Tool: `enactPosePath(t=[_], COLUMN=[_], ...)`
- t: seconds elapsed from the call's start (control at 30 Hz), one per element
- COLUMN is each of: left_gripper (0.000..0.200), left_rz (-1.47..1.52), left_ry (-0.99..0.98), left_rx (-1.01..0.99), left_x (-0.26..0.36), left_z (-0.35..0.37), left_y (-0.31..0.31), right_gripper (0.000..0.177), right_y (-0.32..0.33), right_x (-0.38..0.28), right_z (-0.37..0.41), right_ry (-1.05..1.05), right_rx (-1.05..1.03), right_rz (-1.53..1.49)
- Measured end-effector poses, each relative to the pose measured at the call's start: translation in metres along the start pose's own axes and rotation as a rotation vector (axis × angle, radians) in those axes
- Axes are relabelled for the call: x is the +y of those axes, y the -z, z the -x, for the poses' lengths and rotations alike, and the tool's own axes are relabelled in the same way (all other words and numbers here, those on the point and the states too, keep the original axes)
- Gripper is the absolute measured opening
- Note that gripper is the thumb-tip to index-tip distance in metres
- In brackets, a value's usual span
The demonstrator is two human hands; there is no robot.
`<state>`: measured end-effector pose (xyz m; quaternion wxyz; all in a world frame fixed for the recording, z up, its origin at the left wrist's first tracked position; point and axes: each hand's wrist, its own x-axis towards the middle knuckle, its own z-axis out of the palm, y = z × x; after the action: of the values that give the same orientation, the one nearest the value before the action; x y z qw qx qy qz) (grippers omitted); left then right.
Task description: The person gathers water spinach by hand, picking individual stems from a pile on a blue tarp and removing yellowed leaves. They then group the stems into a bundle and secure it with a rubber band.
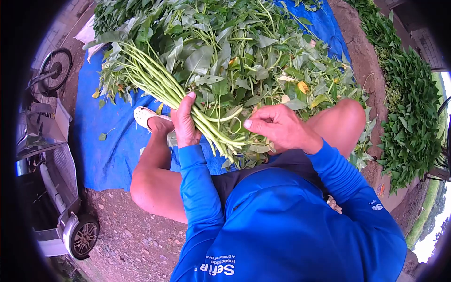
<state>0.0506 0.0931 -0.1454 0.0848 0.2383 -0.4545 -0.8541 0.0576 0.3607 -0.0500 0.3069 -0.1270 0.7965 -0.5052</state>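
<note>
My left hand (184, 123) grips a thick bundle of long green stems (155, 77), holding it near the cut ends, with the leafy tops pointing up and to the left. My right hand (277, 126) is closed around a few loose leafy stalks (256, 148) beside the bundle's cut ends, just right of my left hand. Both arms wear blue sleeves. A large heap of leafy greens (244, 51) lies on a blue tarp (103, 136) in front of my bent knees.
A white sandal (143, 115) on my left foot rests on the tarp. A parked motorcycle (56, 188) stands at the left on gravel ground (131, 235). A row of bundled greens (408, 113) lines the right side beyond a dirt strip.
</note>
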Motion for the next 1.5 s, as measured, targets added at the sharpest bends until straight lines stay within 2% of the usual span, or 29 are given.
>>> enactPosePath(t=[0.1,0.2,0.23,0.3,0.33,0.37,0.47,0.6,0.73,0.77,0.87,1.0,1.13,1.17,1.27,1.3,1.4,1.47,1.5], left_gripper=[0.024,0.025,0.025,0.028,0.029,0.029,0.030,0.030,0.033,0.034,0.035,0.046,0.049,0.050,0.048,0.047,0.035,0.033,0.031], left_rz=[0.010,0.015,0.030,0.036,0.046,0.056,0.073,0.089,0.130,0.139,0.203,0.251,0.214,0.184,0.131,0.129,0.128,0.121,0.143], left_ry=[-0.023,-0.026,-0.031,-0.056,-0.050,-0.041,-0.029,-0.018,-0.040,-0.033,0.023,0.091,0.059,0.035,-0.005,-0.012,-0.048,-0.072,-0.073], left_rx=[-0.032,-0.041,-0.041,-0.045,-0.056,-0.063,-0.078,-0.064,-0.077,-0.085,-0.109,-0.164,-0.169,-0.169,-0.157,-0.141,-0.066,-0.047,-0.033], left_x=[-0.001,0.001,0.002,0.002,0.000,-0.002,0.000,-0.001,-0.003,-0.003,-0.001,0.001,0.001,0.003,0.003,0.004,0.005,-0.001,0.000], left_z=[0.002,0.006,0.008,0.005,0.003,0.001,0.003,0.002,-0.006,-0.008,-0.005,0.004,0.008,0.010,0.008,0.008,-0.001,-0.012,-0.013], left_y=[0.000,-0.002,-0.004,-0.003,0.001,0.006,0.006,0.010,0.020,0.024,0.026,0.018,0.016,0.015,0.018,0.017,0.014,0.024,0.025], right_gripper=[0.030,0.034,0.033,0.032,0.031,0.025,0.020,0.015,0.017,0.018,0.021,0.034,0.032,0.028,0.025,0.027,0.026,0.024,0.023], right_y=[-0.032,-0.040,-0.042,-0.046,-0.046,-0.042,-0.042,-0.037,-0.013,-0.007,0.002,-0.003,-0.003,-0.006,-0.003,0.003,0.014,0.030,0.047], right_x=[0.019,0.021,0.030,0.039,0.038,0.039,0.038,0.048,0.047,0.044,0.027,0.020,0.010,0.020,0.034,0.032,0.066,0.064,0.056], right_z=[-0.007,-0.017,-0.024,-0.032,-0.034,-0.033,-0.036,-0.030,-0.014,-0.010,-0.026,-0.059,-0.068,-0.067,-0.050,-0.040,-0.008,0.021,0.028], right_ry=[0.114,-0.122,-0.114,-0.043,-0.009,-0.122,-0.279,-0.318,-0.217,-0.173,-0.082,0.258,0.077,0.132,0.044,-0.135,-0.149,-0.109,-0.188], right_rx=[0.032,0.220,0.247,0.236,0.224,0.165,0.063,-0.179,-0.252,-0.118,0.079,-0.170,-0.361,-0.351,-0.165,-0.165,-0.171,-0.091,-0.036], right_rz=[0.294,0.123,0.081,-0.196,-0.335,-0.399,-0.662,-0.850,-0.649,-0.513,-0.429,-0.077,0.162,0.078,0.146,0.111,0.226,0.121,0.187])
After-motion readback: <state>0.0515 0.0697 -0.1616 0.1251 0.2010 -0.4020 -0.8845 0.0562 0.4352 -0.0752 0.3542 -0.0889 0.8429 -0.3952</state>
